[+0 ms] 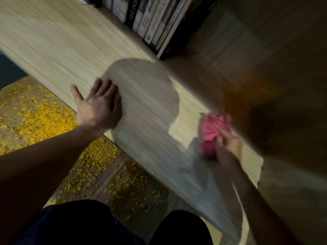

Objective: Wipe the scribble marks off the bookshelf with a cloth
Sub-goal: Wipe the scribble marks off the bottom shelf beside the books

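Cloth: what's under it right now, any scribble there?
The cloth, bunched in the right hand, presses on the light wood shelf panel. Around it only blurred wood grain shows, no marks. Whatever lies beneath the cloth, scribble included, is covered.

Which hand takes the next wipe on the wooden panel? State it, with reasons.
Right. The right hand grips the bunched pink cloth, already on the wooden panel. The left hand lies flat on the panel, fingers straight, holding nothing, probably bracing.
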